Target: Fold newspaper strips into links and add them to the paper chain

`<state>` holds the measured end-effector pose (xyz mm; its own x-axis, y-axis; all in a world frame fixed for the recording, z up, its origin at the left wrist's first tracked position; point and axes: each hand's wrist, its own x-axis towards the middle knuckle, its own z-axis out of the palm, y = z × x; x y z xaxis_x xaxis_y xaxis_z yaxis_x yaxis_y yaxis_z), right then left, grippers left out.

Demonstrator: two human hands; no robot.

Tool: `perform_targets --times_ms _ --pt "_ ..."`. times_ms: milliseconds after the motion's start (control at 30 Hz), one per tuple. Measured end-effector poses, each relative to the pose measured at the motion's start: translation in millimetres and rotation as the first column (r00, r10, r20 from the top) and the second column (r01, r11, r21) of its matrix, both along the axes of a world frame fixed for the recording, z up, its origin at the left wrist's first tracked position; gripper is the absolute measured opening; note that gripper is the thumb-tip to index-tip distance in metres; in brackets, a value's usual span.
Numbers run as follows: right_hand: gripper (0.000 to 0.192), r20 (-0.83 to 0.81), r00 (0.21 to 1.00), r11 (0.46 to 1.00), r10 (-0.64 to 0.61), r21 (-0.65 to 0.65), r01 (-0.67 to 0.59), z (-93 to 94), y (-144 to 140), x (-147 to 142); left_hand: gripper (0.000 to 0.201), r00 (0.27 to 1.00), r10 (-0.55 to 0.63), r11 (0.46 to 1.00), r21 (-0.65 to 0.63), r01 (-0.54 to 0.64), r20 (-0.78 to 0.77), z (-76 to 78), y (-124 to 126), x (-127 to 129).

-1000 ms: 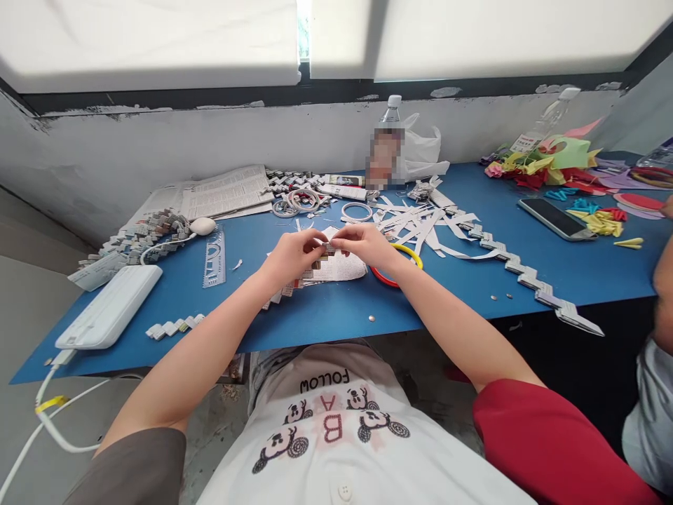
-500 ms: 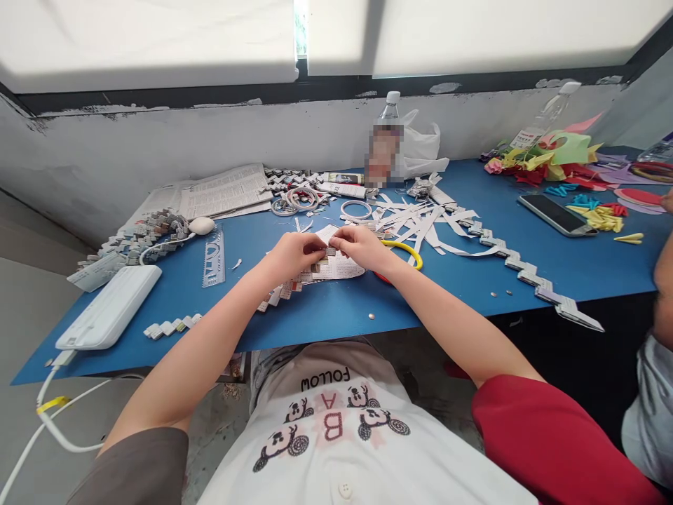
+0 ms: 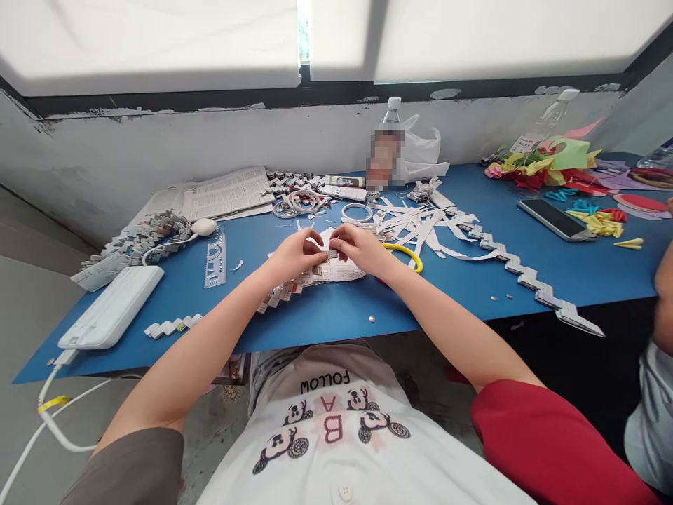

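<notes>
A folded newspaper chain (image 3: 294, 284), built of small interlocked printed-paper links in grey and white with a few reddish patches, lies near the front middle of the blue table (image 3: 578, 270). It runs in a zigzag from between the two hands down and toward the person's left, its lower end resting on the tabletop. The left hand (image 3: 293, 257) and the right hand (image 3: 360, 247) meet over its upper end, fingertips pinched together on the topmost link; both hands are closed on the chain and nearly touch each other. Beneath the hands lies a scrap of newsprint (image 3: 339, 270). Just beyond the right hand, a yellow ring (image 3: 411, 254) lies flat, partly hidden by the wrist. Farther back is a scatter of cut paper strips (image 3: 420, 221), with white rings (image 3: 356, 210) beside them. A second, longer zigzag chain (image 3: 531, 280) runs from the strips toward the right front edge of the table. A short piece of chain (image 3: 173, 326) rests near the left front edge, close to a white power bank (image 3: 113, 305) with a cable. A clear ruler (image 3: 215, 258) lies behind that, next to a heap of folded links (image 3: 141, 235) and a spread of newspaper sheets (image 3: 221, 193). A water bottle (image 3: 388, 144) stands at the back against the wall. On the right lie a phone (image 3: 554, 217) and coloured paper pieces (image 3: 547, 165). Another person's arm (image 3: 663, 277) shows at the right margin.
</notes>
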<state>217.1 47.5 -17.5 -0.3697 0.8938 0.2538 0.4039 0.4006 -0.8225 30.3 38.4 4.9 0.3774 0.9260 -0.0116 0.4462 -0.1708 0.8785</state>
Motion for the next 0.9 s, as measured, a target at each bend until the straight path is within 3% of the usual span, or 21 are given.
perform_targets --times_ms 167,367,567,767,900 --pt "0.03 -0.235 0.965 0.992 0.119 0.066 -0.106 -0.1 -1 5 0.033 0.974 0.084 0.995 -0.07 -0.07 0.209 2.8 0 -1" --pt "0.029 -0.146 0.986 0.985 0.085 0.162 -0.061 6.2 -4 10 0.033 0.954 0.087 0.989 -0.143 -0.047 0.288 2.0 1 -2" --pt "0.026 -0.12 0.992 0.98 0.04 0.198 -0.016 0.8 -3 10 0.033 0.922 0.106 0.979 -0.204 -0.03 0.372 2.6 1 -1" --pt "0.024 -0.137 0.99 0.974 -0.019 0.221 0.05 -0.6 -3 7 0.043 0.955 0.044 0.933 -0.353 0.066 0.294 8.0 -6 0" --pt "0.025 -0.14 0.989 0.982 -0.041 0.174 0.066 2.2 -4 5 0.052 0.99 0.008 0.943 -0.332 0.038 0.138 6.9 -10 1"
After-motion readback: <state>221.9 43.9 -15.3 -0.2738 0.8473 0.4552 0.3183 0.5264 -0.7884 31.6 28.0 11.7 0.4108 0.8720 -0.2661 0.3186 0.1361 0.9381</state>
